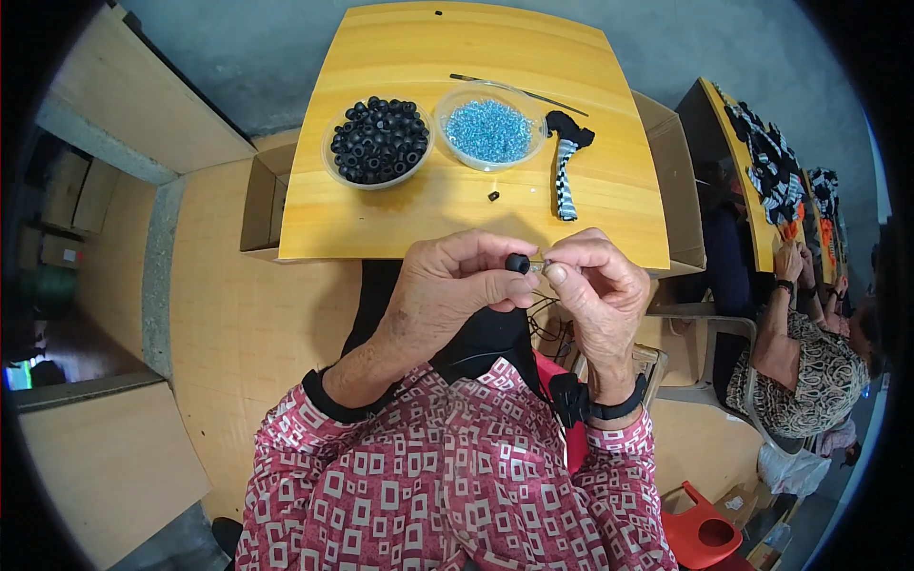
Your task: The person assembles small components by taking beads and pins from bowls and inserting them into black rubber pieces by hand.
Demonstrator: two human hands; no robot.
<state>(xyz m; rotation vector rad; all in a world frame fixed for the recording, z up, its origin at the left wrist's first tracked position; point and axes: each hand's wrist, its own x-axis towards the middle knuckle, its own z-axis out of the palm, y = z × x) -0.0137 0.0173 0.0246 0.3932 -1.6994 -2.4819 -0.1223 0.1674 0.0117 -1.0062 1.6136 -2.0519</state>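
Observation:
Just past the table's front edge, my left hand (428,290) pinches a small round black plastic piece (517,263) with a hole, like those heaped in the bowl. Close beside it, my right hand (605,290) has thumb and forefinger closed on something tiny; a small clear bit shows between the two hands, too small to name. Beyond them on the table (409,228) stand a clear bowl (328,157) of black pieces (379,141) and a clear bowl (541,128) of shiny blue beads (488,131). One loose black piece (493,196) lies nearer me.
A black-and-white striped cloth strip (566,176) lies right of the beads, and a thin dark rod (519,90) behind them. Cardboard boxes (678,190) flank the table. At right, another person (804,371) works at a second table; a red plastic stool (700,533) stands lower right.

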